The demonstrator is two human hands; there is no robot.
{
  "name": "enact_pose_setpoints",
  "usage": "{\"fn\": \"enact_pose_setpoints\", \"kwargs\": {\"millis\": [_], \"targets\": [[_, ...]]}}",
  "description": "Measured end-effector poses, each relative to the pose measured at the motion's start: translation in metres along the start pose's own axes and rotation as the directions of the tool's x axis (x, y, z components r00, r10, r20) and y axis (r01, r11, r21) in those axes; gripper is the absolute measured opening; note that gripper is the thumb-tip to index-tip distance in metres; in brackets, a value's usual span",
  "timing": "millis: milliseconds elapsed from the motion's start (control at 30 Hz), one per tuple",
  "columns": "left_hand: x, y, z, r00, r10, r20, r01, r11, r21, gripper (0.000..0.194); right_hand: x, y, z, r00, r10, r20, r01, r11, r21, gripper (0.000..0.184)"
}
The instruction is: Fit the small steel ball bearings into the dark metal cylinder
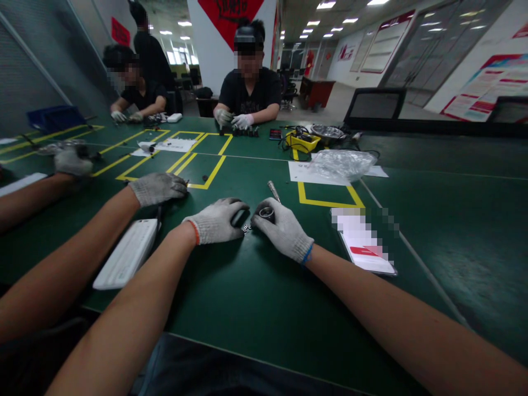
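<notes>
Both my hands wear grey knit gloves and rest on the green table (256, 297). My left hand (216, 221) is curled around a small dark part (240, 218) at its fingertips. My right hand (281, 231) is closed on a small metal ring (267, 212), held at the thumb and forefinger. Between the two hands lie a few tiny metal pieces (246, 227). A short metal rod (274, 191) lies just beyond my right hand.
A neighbour's gloved hand (159, 187) rests close on my left, above a white flat device (127, 253). A printed card (365, 245) lies to my right. Farther off are a clear plastic bag (342, 164), a yellow tool (303, 142), yellow tape outlines (330, 202) and seated people working.
</notes>
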State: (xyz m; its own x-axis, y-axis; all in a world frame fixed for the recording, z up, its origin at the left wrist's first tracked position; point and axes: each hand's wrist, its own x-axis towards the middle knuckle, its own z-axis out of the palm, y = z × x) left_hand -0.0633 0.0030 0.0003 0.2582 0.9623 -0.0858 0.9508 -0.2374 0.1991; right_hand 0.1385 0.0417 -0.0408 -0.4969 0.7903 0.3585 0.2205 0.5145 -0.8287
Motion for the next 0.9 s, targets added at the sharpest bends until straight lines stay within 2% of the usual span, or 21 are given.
{"fn": "enact_pose_setpoints", "kwargs": {"millis": [333,900], "targets": [[0.0018,-0.0013,0.0041,0.999,0.006,-0.034,-0.006,1.0,-0.01,0.073,0.0003,-0.0021,-0.0007,1.0,0.016,0.014,-0.016,1.0,0.005,0.013],[0.0021,-0.001,0.0059,1.0,-0.002,-0.028,0.003,1.0,0.008,0.074,-0.0007,-0.002,-0.0006,1.0,0.002,0.015,-0.003,1.0,0.014,0.012]]}}
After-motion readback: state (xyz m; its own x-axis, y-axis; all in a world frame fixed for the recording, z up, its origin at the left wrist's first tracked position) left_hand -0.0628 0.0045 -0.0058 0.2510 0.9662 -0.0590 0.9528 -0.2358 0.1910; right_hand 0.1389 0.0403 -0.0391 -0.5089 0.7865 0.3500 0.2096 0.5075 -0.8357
